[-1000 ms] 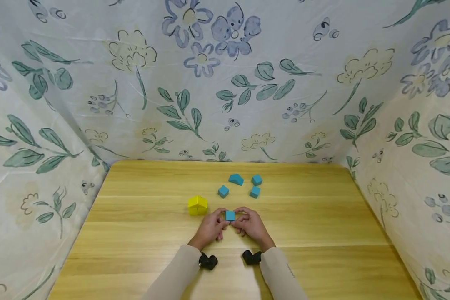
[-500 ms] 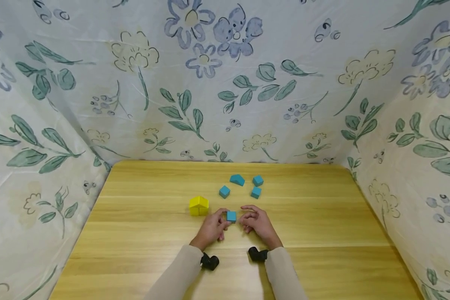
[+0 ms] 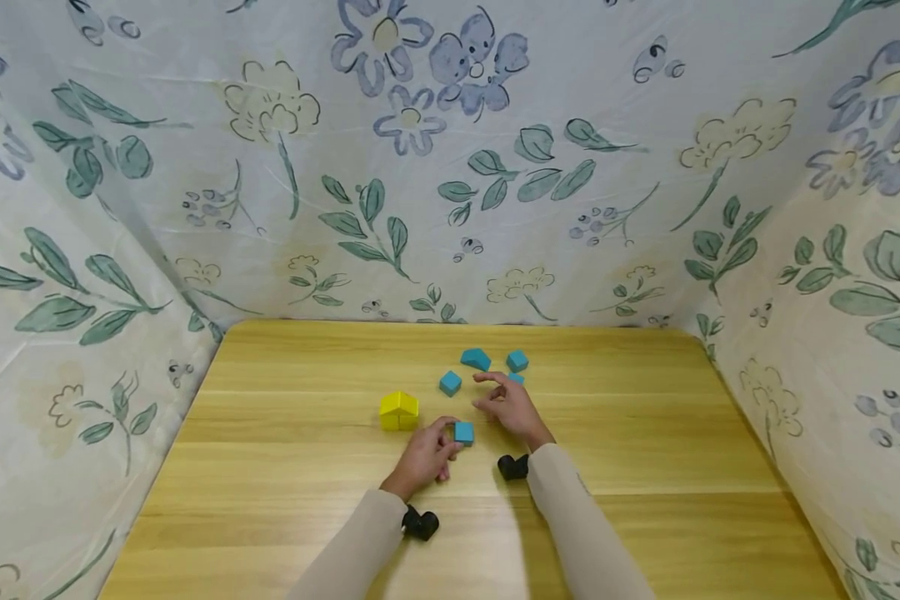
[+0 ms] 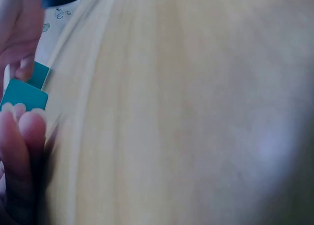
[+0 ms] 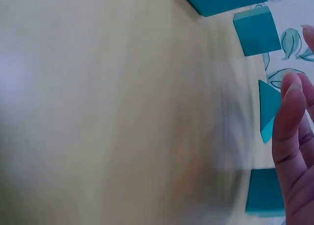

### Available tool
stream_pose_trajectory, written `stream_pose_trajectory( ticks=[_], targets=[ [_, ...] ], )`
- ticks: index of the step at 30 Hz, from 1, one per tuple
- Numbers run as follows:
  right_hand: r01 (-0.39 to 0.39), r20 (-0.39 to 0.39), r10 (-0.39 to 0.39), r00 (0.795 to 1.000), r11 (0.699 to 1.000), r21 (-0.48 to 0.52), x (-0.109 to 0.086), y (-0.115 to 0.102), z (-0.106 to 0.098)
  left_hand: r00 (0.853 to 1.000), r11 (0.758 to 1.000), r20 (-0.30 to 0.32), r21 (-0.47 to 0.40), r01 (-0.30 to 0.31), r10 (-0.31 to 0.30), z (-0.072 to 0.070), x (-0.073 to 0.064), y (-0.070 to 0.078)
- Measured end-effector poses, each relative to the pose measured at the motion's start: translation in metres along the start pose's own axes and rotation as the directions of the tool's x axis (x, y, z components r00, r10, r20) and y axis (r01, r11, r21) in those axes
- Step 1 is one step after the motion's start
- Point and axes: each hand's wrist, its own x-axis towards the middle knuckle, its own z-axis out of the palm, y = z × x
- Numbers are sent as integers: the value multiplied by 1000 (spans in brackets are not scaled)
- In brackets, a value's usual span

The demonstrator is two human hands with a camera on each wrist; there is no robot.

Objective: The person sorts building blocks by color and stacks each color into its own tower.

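Note:
My left hand (image 3: pixel 422 458) grips a blue cube (image 3: pixel 463 432) on the table, thumb at its near side and index finger at its far side. In the left wrist view, fingertips rest right at this cube (image 4: pixel 24 96). My right hand (image 3: pixel 512 408) hovers over the table farther back, thumb and index finger spread with nothing between them. Near it lie a blue cube (image 3: pixel 451 383), a low blue block with slanted ends (image 3: pixel 476 359) and another blue cube (image 3: pixel 517 361). One more blue cube (image 3: pixel 517 379) is mostly hidden behind the right hand.
Left of the left hand stands a small yellow block house (image 3: pixel 399 412), with a peaked top over two lower blocks. Floral cloth (image 3: pixel 390 250) hangs behind and at both sides of the wooden table (image 3: pixel 270 467).
My right hand has let go of the blue cube's right side and moved away toward the blue blocks at the back. The left hand has stayed at the cube.

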Motion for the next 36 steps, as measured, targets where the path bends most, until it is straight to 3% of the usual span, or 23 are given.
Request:
stream_pose_trajectory(
  ticks=[6,11,15,28,36],
  targets=[
    [3,67,2,998,997,-75,30,0,3,1000,1000,-1,-1,9,-9,0,1,-2],
    [-16,177,22,984,999,-34,46,1,5,1000,1000,-1,7,25,-25,1,2,-4],
    [-30,219,31,975,1000,-9,53,0,8,1000,1000,-1,9,22,-22,0,2,-4],
    [-93,155,99,983,995,-49,60,2,16,1000,1000,-6,19,7,-7,1,3,-4],
    [-81,153,97,983,991,-110,61,8,18,1000,1000,0,23,12,-12,0,2,-3]
  ],
)
